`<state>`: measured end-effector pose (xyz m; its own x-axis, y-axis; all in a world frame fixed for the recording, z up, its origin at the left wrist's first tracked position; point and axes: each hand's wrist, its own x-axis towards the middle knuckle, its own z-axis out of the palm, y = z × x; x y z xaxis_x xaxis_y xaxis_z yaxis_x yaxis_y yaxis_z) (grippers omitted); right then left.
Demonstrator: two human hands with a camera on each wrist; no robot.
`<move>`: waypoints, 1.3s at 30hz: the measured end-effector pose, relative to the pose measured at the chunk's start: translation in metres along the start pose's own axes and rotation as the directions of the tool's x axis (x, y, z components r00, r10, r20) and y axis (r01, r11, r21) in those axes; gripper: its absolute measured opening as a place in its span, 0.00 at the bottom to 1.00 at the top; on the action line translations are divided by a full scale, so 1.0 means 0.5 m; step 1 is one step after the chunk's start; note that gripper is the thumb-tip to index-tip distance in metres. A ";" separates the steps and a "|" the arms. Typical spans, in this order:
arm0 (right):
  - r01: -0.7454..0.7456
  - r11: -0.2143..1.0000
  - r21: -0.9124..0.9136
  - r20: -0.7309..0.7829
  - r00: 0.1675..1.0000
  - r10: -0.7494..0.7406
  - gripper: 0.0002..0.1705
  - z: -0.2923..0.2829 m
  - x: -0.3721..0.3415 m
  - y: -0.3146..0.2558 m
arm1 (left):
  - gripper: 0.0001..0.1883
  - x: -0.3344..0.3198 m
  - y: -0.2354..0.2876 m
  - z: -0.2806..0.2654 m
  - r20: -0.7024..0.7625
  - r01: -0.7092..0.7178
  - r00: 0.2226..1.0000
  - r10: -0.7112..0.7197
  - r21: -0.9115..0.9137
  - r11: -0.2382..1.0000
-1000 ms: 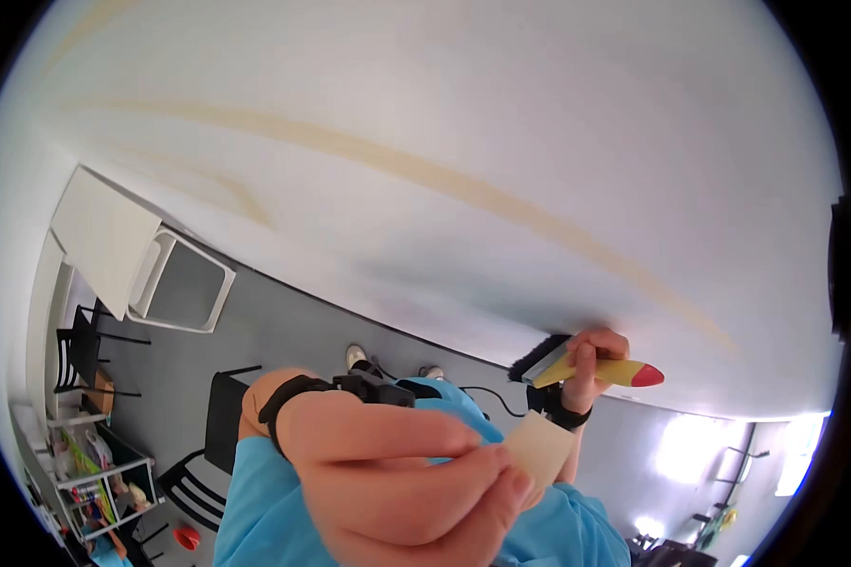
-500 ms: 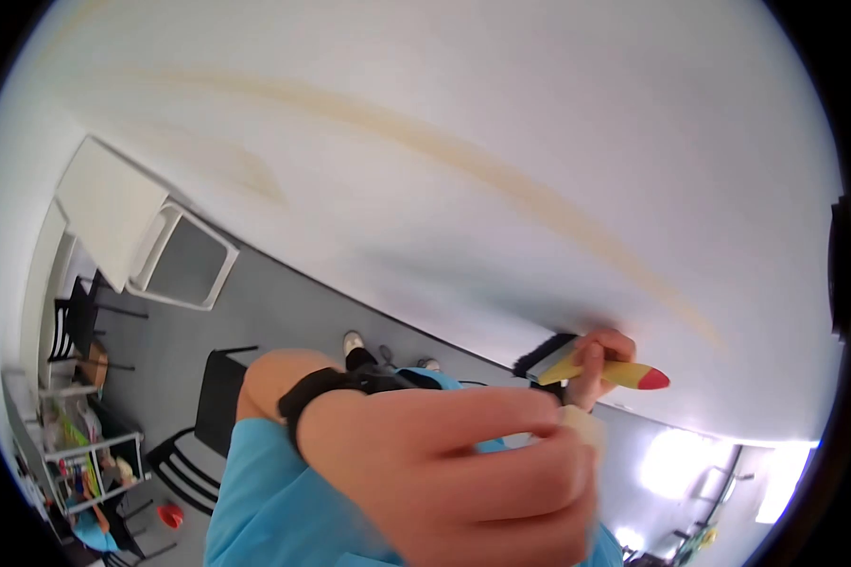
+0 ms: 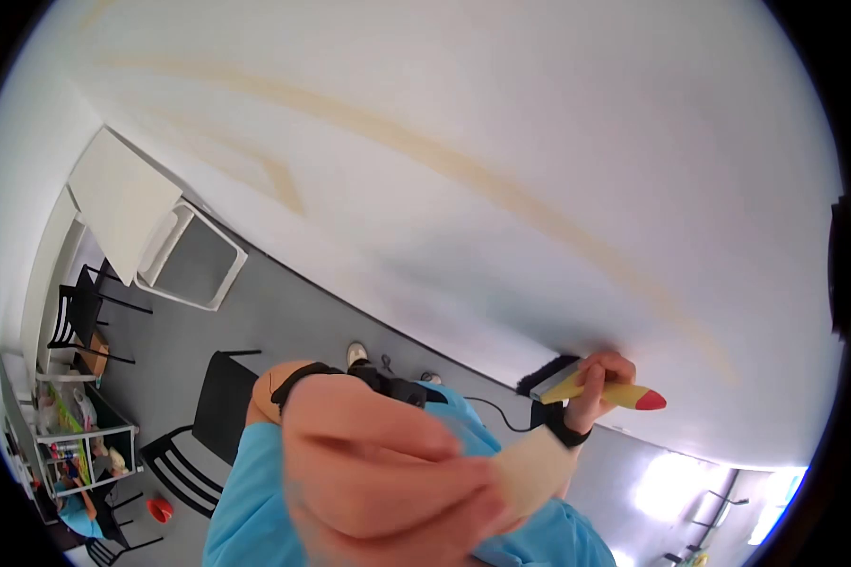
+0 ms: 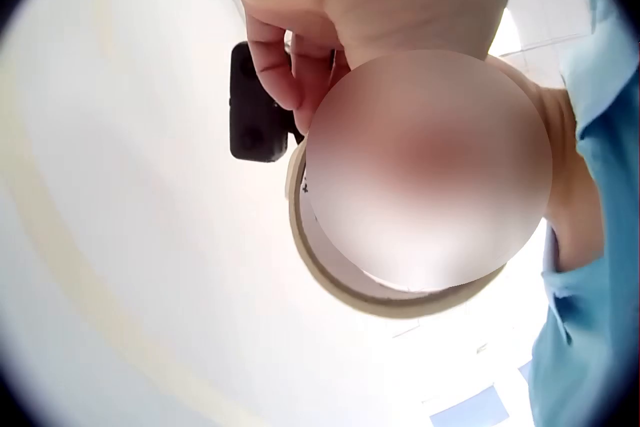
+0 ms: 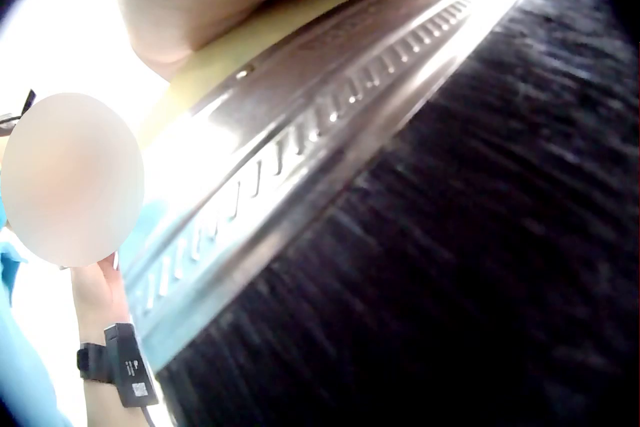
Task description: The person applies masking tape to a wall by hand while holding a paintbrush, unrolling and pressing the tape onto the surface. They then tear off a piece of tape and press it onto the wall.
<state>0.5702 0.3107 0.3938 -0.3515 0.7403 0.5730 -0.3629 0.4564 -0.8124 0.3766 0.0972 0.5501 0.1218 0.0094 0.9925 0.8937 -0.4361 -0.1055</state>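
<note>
In the head view my left hand [image 3: 388, 468] is raised close to the camera, its fingertips pinching a flat cream-coloured strip [image 3: 536, 470]. The left wrist view shows the same hand [image 4: 300, 62] with bent fingers near the head. My right hand [image 3: 598, 392] grips a flat paintbrush [image 3: 624, 394] low by the white wall. Its yellow handle ends in a red tip. Dark bristles [image 5: 480, 237] and the ridged metal band [image 5: 290, 147] fill much of the right wrist view.
The white wall [image 3: 539, 113] carries long tan bands [image 3: 425, 151]. Black chairs [image 3: 222, 406], a white-framed table [image 3: 222, 298], a shelf cart [image 3: 90, 435] and a red object [image 3: 160, 510] stand to the left. A dark cable [image 3: 501, 411] hangs beside the blue shirt.
My left hand swung right, partly covering the strip, then came back left, where the strip shows again. The right hand keeps its grip on the paintbrush, nearly still. The head view has tilted slightly.
</note>
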 end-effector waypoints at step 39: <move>0.012 0.997 -0.082 -0.025 1.000 -0.014 0.06 -0.007 -0.006 0.012 | 0.19 -0.121 -0.161 -0.021 -0.235 0.443 0.894 -0.382 0.326 0.835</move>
<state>0.5721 0.3126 0.3870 -0.3242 0.7460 0.5817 -0.2955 0.5042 -0.8114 0.2927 0.1225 0.4990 -0.3343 -0.0364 0.9418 0.9411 -0.0665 0.3315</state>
